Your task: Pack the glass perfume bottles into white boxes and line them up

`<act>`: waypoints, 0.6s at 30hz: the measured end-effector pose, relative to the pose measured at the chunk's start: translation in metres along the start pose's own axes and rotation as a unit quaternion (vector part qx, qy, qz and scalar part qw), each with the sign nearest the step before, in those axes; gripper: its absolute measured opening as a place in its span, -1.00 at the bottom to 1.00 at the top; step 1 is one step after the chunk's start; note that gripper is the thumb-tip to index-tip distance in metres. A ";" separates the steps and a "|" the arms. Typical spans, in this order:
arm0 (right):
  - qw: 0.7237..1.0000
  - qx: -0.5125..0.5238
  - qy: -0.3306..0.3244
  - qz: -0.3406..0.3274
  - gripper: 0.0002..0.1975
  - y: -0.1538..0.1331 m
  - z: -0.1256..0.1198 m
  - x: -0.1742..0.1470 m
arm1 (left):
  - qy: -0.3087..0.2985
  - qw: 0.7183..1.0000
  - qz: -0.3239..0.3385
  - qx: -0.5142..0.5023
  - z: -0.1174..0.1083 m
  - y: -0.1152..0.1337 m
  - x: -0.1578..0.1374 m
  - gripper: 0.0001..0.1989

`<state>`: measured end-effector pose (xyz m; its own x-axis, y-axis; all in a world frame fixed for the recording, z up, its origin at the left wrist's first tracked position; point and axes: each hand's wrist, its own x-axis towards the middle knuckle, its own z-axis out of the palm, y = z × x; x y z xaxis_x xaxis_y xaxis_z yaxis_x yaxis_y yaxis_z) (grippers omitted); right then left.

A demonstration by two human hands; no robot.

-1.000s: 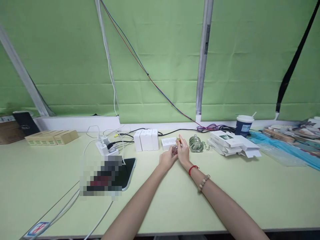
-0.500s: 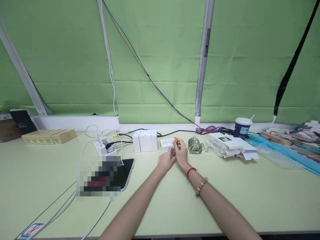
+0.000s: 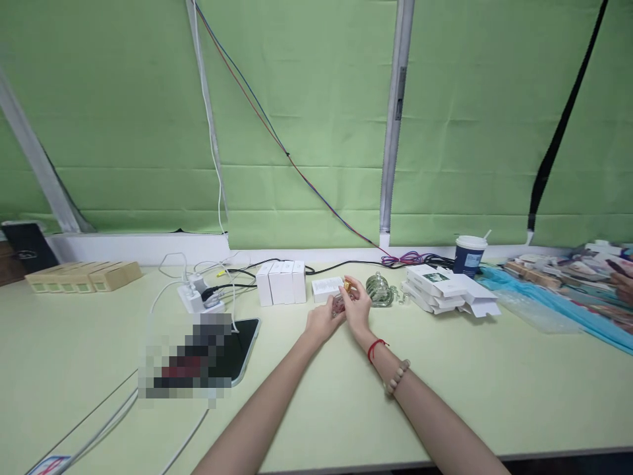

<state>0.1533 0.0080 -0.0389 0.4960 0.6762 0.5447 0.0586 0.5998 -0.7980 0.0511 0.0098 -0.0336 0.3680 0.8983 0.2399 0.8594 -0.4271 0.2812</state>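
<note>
My left hand [image 3: 322, 321] is closed around the body of a small glass bottle [image 3: 338, 303] with a reddish tint, partly covered by my fingers. Over its top, my right hand [image 3: 358, 309] pinches a gold-coloured cap [image 3: 347, 285]; whether the cap is fixed to the bottle cannot be made out. A small white box [image 3: 326, 289] lies flat just behind my hands. To the right stands a row of clear glass bottles [image 3: 379, 290], and small clear pieces [image 3: 403, 297] lie beside them.
Several upright white boxes [image 3: 281, 284] stand left of my hands. Flattened white cartons [image 3: 435, 289] and a lidded paper cup [image 3: 469, 256] are on the right. A tablet-like device [image 3: 247, 343], power strip [image 3: 192, 300] and tan boxes [image 3: 116, 276] occupy the left. Another person's hand [image 3: 624, 285] shows far right.
The view has shifted slightly, so the table items sit a little further left. My hands still hold the bottle and its cap, and another person's hand has appeared at the right edge.
</note>
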 end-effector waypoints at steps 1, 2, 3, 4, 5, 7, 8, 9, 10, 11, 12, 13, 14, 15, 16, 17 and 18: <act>1.000 0.015 0.006 0.008 -0.63 -0.001 0.000 0.000 | 0.000 1.000 0.000 -0.003 0.000 0.000 0.000 -0.60; 0.999 0.032 0.014 0.020 -0.61 -0.002 0.001 0.001 | 0.001 1.000 -0.001 -0.006 -0.001 0.000 0.000 -0.60; 0.998 0.051 0.025 0.032 -0.59 -0.003 0.001 0.001 | 0.002 1.000 -0.003 -0.008 -0.001 0.000 -0.001 -0.59; 0.996 0.069 0.038 0.045 -0.57 -0.004 0.002 0.002 | 0.003 1.000 -0.004 -0.009 -0.002 0.000 -0.001 -0.59; 0.994 0.084 0.052 0.055 -0.56 -0.004 0.002 0.002 | 0.003 1.000 -0.005 -0.010 -0.002 0.000 -0.002 -0.60; 0.989 0.106 0.072 0.069 -0.54 -0.006 0.004 0.003 | 0.005 1.000 -0.004 -0.010 -0.002 0.000 -0.002 -0.61; 0.988 0.113 0.078 0.073 -0.54 -0.006 0.004 0.004 | 0.006 1.000 -0.004 -0.010 -0.003 0.000 -0.002 -0.61; 0.987 0.119 0.083 0.076 -0.54 -0.007 0.004 0.004 | 0.006 1.000 -0.005 -0.009 -0.003 0.000 -0.002 -0.62; 0.985 0.125 0.085 0.082 -0.53 -0.008 0.004 0.005 | 0.006 1.000 -0.008 -0.008 -0.003 0.000 -0.002 -0.62; 0.983 0.133 0.089 0.092 -0.52 -0.009 0.004 0.006 | 0.006 1.000 -0.011 -0.008 -0.003 0.000 -0.002 -0.61; 0.979 0.143 0.093 0.109 -0.49 -0.010 0.003 0.007 | 0.005 1.000 -0.015 -0.008 -0.003 0.000 -0.002 -0.60; 0.974 0.157 0.099 0.131 -0.45 -0.012 0.002 0.009 | 0.006 1.000 -0.017 -0.008 -0.004 0.000 -0.002 -0.59; 0.968 0.170 0.105 0.154 -0.42 -0.013 0.001 0.010 | 0.006 1.000 -0.018 -0.009 -0.004 0.000 -0.003 -0.58; 0.960 0.183 0.112 0.178 -0.40 -0.014 -0.001 0.012 | 0.007 1.000 -0.019 -0.010 -0.004 0.001 -0.003 -0.57; 0.953 0.193 0.120 0.199 -0.39 -0.014 -0.002 0.014 | 0.008 1.000 -0.018 -0.011 -0.004 0.001 -0.003 -0.56; 0.947 0.202 0.128 0.215 -0.39 -0.014 -0.004 0.015 | 0.009 1.000 -0.016 -0.012 -0.004 0.001 -0.003 -0.56; 0.942 0.210 0.133 0.227 -0.39 -0.014 -0.005 0.017 | 0.008 1.000 -0.015 -0.013 -0.004 0.001 -0.003 -0.56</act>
<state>0.1654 0.0084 -0.0200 0.5899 0.8063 0.0441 -0.5315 0.4288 -0.7305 0.0492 0.0061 -0.0303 0.3356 0.9091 0.2466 0.8605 -0.4024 0.3125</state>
